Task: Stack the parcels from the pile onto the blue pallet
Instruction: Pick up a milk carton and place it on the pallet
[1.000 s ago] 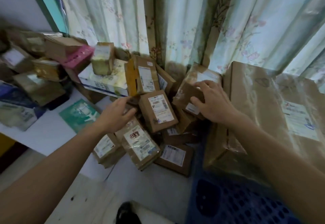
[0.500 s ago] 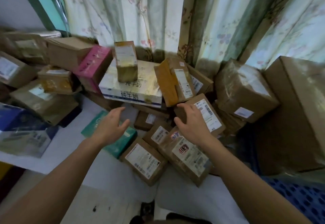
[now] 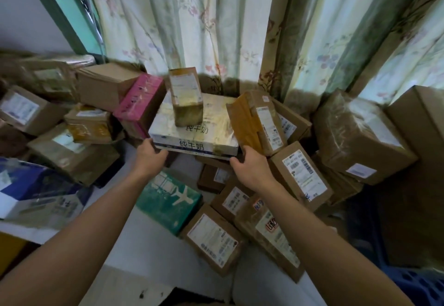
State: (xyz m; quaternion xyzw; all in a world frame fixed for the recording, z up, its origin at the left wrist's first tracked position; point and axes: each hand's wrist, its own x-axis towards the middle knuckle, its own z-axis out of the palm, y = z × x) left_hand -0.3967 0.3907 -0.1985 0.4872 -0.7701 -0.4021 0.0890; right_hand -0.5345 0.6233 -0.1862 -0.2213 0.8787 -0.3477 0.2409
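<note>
The white milk carton (image 3: pixel 192 135), at twelve o'clock in the pile, has now been reached at its near corners by the left hand (image 3: pixel 150 155) and right hand (image 3: pixel 249 168), fingers curled on it, so a lift toward the blue pallet (image 3: pixel 413 284) at five o'clock seems imminent.

Two bare forearms enter from the lower edge, one at each side. The left hand (image 3: pixel 149 157) and right hand (image 3: pixel 249 166) wear no gloves, rings or watch. No sleeve reaches the visible forearms; wrists are uncovered.
</note>
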